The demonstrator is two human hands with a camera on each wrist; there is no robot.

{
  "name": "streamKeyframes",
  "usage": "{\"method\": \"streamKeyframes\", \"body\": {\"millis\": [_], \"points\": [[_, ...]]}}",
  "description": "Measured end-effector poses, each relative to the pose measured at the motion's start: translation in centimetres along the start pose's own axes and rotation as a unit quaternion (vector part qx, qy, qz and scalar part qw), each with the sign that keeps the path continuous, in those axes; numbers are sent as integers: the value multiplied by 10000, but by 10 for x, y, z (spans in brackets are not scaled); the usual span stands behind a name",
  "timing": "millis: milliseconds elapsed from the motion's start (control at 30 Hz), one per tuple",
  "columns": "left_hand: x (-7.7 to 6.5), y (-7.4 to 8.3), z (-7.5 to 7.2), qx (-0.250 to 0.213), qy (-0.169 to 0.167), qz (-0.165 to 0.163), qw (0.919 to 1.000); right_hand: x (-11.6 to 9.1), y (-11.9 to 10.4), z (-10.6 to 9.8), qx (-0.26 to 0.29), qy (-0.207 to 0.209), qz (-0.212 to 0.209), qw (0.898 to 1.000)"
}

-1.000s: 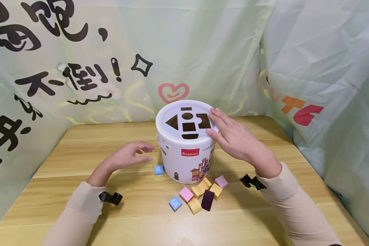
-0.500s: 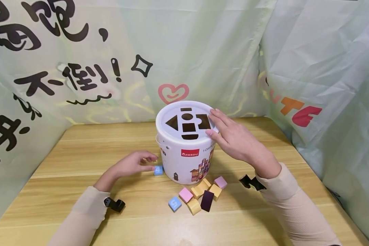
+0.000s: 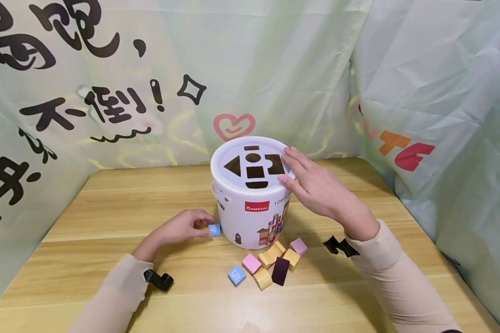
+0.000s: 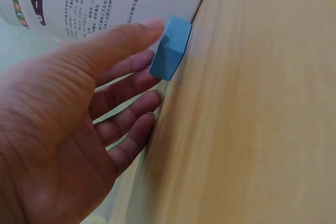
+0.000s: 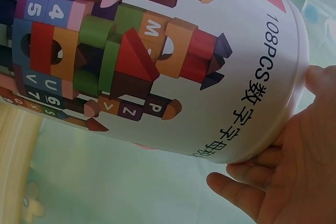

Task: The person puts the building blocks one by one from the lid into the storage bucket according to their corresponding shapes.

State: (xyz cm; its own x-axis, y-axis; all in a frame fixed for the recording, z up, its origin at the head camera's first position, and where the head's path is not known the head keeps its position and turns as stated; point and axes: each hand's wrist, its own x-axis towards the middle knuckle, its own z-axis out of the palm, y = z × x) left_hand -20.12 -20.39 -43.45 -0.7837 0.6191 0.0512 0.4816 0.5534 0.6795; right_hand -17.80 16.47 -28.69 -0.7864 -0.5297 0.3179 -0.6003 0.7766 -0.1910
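Observation:
A white lidded bucket [image 3: 233,217] stands upright on the table, its lid [image 3: 233,148] cut with several shaped holes. My right hand [image 3: 322,189] rests on the lid's right rim with fingers extended; the right wrist view shows the fingers [image 5: 252,192] along that edge. At the bucket's lower left, my left hand [image 3: 179,226] has its thumb and index finger at a small blue block [image 3: 214,230] marked 4. In the left wrist view the thumb is against one side of this blue block [image 4: 172,48], with fingertips behind it; the other fingers are loosely curved.
In front of the bucket lie a blue block [image 3: 236,275] marked 5, two pink blocks [image 3: 252,263], several yellow blocks [image 3: 263,279] and a dark block [image 3: 281,271]. Printed cloth [image 3: 275,69] hangs behind and beside the wooden table [image 3: 129,194].
My left hand has moved down and right from beside the bucket to the blue block marked 4, its thumb and fingers coming round it. My right hand stays on the lid.

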Motion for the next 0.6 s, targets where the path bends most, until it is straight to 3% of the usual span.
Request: {"method": "streamKeyframes", "body": {"millis": [267, 600], "points": [[1, -2, 4, 60, 4, 95, 9999, 2, 1, 1, 12, -55, 10, 10000], [1, 2, 5, -15, -155, -60, 9999, 0, 0, 1, 54, -8, 77, 10000]]}}
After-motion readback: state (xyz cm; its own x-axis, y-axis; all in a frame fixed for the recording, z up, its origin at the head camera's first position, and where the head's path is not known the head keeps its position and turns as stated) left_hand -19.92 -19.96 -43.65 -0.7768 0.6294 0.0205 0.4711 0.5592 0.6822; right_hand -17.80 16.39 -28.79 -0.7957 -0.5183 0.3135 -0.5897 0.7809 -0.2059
